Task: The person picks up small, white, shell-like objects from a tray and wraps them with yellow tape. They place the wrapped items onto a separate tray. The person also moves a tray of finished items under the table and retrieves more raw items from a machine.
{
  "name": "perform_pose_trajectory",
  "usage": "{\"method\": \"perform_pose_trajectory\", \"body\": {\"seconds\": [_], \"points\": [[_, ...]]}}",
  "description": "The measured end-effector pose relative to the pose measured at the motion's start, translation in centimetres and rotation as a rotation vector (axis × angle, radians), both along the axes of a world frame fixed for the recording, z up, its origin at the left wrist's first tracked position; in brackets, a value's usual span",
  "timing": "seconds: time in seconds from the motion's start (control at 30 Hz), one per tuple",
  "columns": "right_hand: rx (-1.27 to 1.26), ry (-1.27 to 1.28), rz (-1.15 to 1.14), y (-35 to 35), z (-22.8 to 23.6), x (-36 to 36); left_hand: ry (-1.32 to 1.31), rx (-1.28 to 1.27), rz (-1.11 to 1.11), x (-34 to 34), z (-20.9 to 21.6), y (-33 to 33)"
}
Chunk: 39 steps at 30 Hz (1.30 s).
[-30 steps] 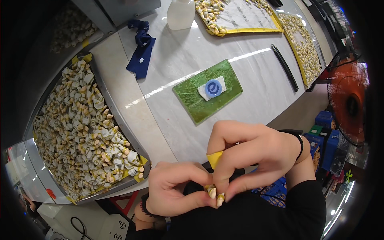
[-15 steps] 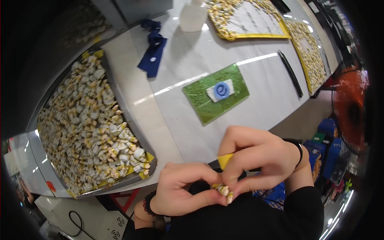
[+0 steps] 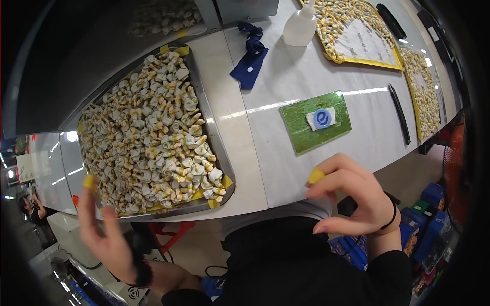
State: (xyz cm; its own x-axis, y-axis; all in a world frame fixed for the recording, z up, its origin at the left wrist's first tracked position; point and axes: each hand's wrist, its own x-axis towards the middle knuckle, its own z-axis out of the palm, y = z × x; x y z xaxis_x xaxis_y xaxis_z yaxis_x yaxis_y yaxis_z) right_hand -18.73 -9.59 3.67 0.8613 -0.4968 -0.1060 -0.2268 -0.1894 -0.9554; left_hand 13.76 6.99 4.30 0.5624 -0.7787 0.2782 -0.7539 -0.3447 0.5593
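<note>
My left hand (image 3: 111, 232) is raised beside the lower left corner of a metal tray (image 3: 230, 176), fingers stretched and nothing seen in them. Yellow tape wraps one of its fingertips. The tray is heaped with small white and cream figure-like pieces with yellow bands (image 3: 148, 132). My right hand (image 3: 357, 196) hovers at the table's front edge, below a green block (image 3: 301, 136). Its fingers are bent, with the thumb well apart and a gap between them; one fingertip has yellow tape. On the block sits a round blue piece (image 3: 322, 118) over a white pad.
Behind the block are a dark blue cloth strap (image 3: 249, 66) and a translucent squeeze bottle (image 3: 300, 28). At the far right stand two yellow-edged trays (image 3: 365, 65) (image 3: 422, 102) of small pieces, with a black rod (image 3: 399, 113) nearby. An orange fan (image 3: 454, 166) stands at the right.
My hands have parted. The left moved far left to the tray, its pinch opened; the right rose slightly and opened. The small pieces they pinched no longer show in them. The view shifted left.
</note>
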Motion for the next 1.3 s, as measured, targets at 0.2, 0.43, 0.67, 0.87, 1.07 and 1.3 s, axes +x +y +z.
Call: {"method": "perform_pose_trajectory", "body": {"seconds": [0.2,0.43,0.67,0.87,1.07,1.3], "points": [[0.643,-0.274,0.026,2.1,-2.9,2.7,0.453,0.022,0.411,13.3,-4.2,7.6],[0.883,-0.217,-0.148,2.0,-3.6,6.8,0.636,0.181,0.389,13.1,-4.7,8.4],[0.804,-0.129,-0.259,0.8,-3.5,5.9,1.046,-0.113,0.208,7.6,-5.5,13.3],[0.649,-0.277,-0.314,2.9,-4.6,5.1,1.124,-0.28,0.229,1.7,-10.4,19.1],[0.539,-0.258,-0.172,6.1,-5.3,3.9,1.508,-0.657,0.115,-4.6,-13.6,23.1],[0.447,-0.186,0.059,10.2,-6.8,4.5,1.638,-0.907,0.208,-8.7,-16.9,30.0]]}}
